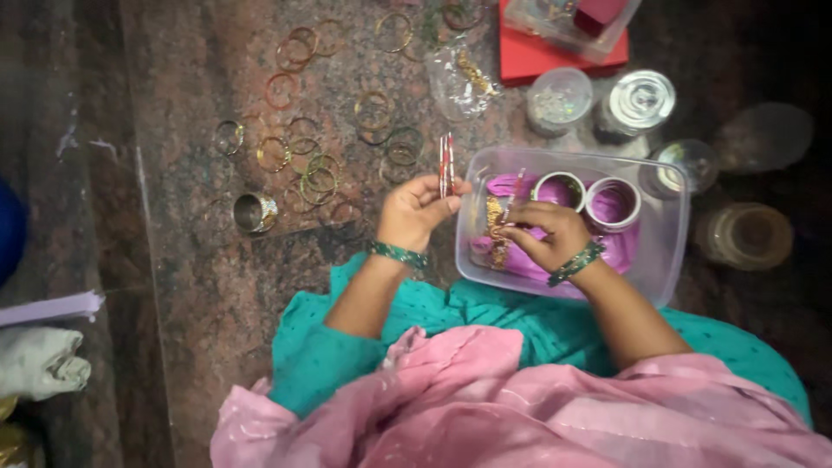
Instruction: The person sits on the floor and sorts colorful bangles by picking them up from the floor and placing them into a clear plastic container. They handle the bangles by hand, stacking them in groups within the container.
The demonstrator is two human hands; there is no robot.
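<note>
Left hand (414, 211) pinching red bangles (447, 163) — right hand (546, 234) pinching gold trim (497, 227) over clear tub (672, 238).

Speckled stone floor (199, 286); loose bangles (319, 180), clear plastic tub (667, 234), lidded jars (641, 102)

Viewed from above, both forearms are extending forward from the body, bare below teal sleeves, each wrist wearing a green band. The left hand (414, 211) is turning palm toward the camera, its fingers curling and its thumb and fingertips (451, 184) pinching closed at the top. The right hand (548, 234) is lying knuckles up, slightly lower and well apart from the left, its fingers bunching together and pointing leftward in a closed pinch.
</note>
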